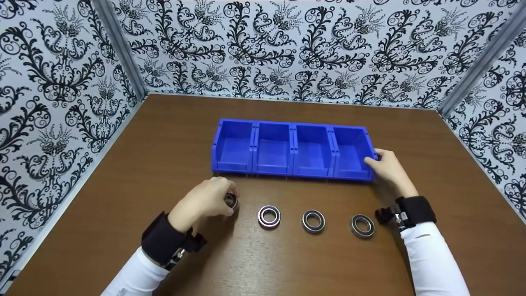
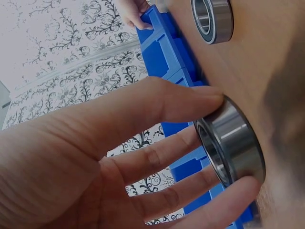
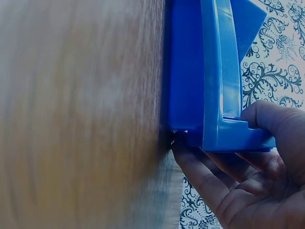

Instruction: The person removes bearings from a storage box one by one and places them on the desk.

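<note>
My left hand (image 1: 208, 197) pinches a steel ball bearing (image 2: 233, 140) between thumb and fingers, tilted on its side close over the table, in front of the left end of a blue four-compartment bin (image 1: 273, 169). My right hand (image 1: 388, 167) grips the bin's right end wall, thumb over the rim and fingers against the outside, as the right wrist view also shows. Along the table in front of the bin lie three more bearings in a row: one left (image 1: 269, 217), one in the middle (image 1: 313, 221) and one right (image 1: 362, 226), all flat.
The brown wooden table (image 1: 172, 135) is bordered at the back and sides by panels (image 1: 263, 49) with a black floral pattern. Grey metal posts (image 1: 121, 47) stand at the corners. All of the bin's compartments look bare inside.
</note>
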The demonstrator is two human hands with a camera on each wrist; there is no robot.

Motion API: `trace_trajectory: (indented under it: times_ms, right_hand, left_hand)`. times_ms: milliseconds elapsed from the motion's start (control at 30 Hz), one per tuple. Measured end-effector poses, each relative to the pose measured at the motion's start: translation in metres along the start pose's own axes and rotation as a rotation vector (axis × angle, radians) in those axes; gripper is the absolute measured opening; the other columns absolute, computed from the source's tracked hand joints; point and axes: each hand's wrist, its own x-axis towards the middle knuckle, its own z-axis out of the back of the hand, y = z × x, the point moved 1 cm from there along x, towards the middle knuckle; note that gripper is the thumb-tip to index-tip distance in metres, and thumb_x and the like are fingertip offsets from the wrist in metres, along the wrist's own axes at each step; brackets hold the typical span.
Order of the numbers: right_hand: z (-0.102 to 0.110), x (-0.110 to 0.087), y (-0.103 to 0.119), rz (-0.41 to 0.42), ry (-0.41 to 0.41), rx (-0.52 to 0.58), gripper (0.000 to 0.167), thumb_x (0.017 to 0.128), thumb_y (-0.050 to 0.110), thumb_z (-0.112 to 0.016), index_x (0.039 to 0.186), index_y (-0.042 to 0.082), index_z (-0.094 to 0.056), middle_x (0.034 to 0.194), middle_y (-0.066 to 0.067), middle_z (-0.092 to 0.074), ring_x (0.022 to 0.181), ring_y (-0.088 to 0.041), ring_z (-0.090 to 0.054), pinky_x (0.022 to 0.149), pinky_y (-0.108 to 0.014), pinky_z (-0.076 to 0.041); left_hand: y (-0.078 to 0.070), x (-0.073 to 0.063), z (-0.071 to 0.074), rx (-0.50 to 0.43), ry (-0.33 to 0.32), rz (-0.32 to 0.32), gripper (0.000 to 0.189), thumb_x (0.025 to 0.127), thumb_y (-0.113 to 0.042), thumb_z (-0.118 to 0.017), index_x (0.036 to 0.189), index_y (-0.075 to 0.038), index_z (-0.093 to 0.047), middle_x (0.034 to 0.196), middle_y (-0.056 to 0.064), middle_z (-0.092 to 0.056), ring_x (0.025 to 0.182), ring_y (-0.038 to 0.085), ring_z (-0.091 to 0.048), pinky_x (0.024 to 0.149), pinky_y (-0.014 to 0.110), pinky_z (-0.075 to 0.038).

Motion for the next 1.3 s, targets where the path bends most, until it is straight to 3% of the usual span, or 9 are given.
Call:
trace_trajectory:
  times_ms: [300,667,1300]
  right_hand:
    - [0.000,0.002,-0.001,0.054,-0.018,-0.024,0.040,0.094,0.005,-0.055,0.125,-0.020,-0.058,0.105,-0.027,-0.068,0.074,-0.007,-0.061,0.066,-0.017,-0.049]
    - [0.000,0.003,0.001,0.049,-0.011,-0.021,0.040,0.095,0.005,-0.055,0.126,-0.021,-0.057,0.106,-0.029,-0.067,0.076,-0.007,-0.061,0.066,-0.016,-0.049]
    - [0.000,0.001,0.000,0.032,-0.017,-0.022,0.040,0.094,0.006,-0.054,0.125,-0.020,-0.058,0.102,-0.025,-0.069,0.071,-0.003,-0.059,0.065,-0.017,-0.048]
  left_hand:
    - [0.003,-0.002,-0.008,-0.024,-0.004,-0.012,0.027,0.067,-0.002,-0.078,0.093,-0.005,-0.074,0.092,0.008,-0.069,0.089,0.028,-0.063,0.076,0.045,-0.051]
    - [0.008,-0.005,-0.015,-0.048,0.014,0.005,0.025,0.067,-0.005,-0.084,0.088,-0.009,-0.072,0.087,0.004,-0.066,0.083,0.024,-0.061,0.075,0.044,-0.050]
    - [0.006,-0.007,-0.021,-0.027,0.012,0.028,0.026,0.064,-0.003,-0.084,0.086,-0.011,-0.072,0.088,0.005,-0.063,0.087,0.025,-0.059,0.075,0.046,-0.050]
